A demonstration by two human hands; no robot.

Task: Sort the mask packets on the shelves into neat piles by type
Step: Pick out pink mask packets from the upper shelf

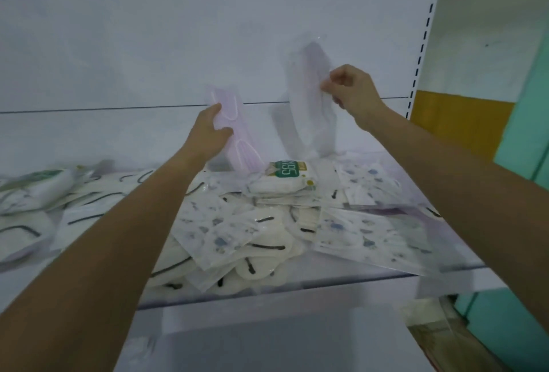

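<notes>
The left hand [209, 130] is gripping a pink mask packet [230, 110] along its long edge, thumb curled over the front, and is holding it upright above the back of the shelf [297, 287]. The right hand [352, 90] is pinching a pale, blurred packet [307, 95] between thumb and fingertips at its right edge. This packet is hanging upright, apart from the pink one. Below both, mixed packets are lying in a loose heap on the shelf. An N95 packet [289, 172] is sitting on a small stack at rear centre, patterned packets [353, 233] are lying to the right, and white masks with black strips [264, 249] are overlapping at the front.
</notes>
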